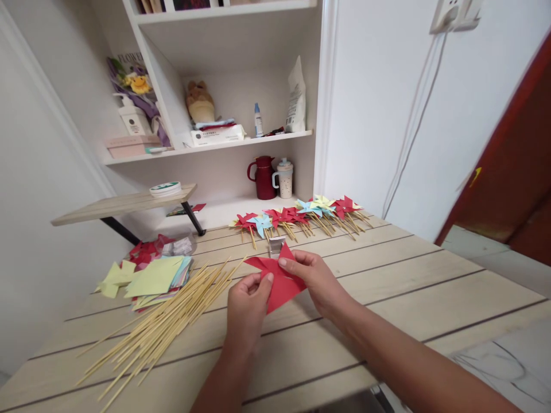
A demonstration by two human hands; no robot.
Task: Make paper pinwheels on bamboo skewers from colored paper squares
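A red paper sheet (282,292), slit and with points standing up at its far side, is held above the table between both hands. My left hand (252,295) pinches its left edge with thumb and fingers. With the thumb on top, my right hand (310,275) grips the paper's right side. Just behind the paper sits a small shiny metal piece (276,246), partly covered by a red point. To the left of my left hand lies a loose bundle of thin wooden sticks (172,321).
Finished paper pinwheels on sticks (301,217) lie along the table's back. At the left are stacked coloured paper squares (155,276) and a small raised wooden shelf (124,203). A red jug (263,178) and a cup (284,179) stand under the white shelving (241,14).
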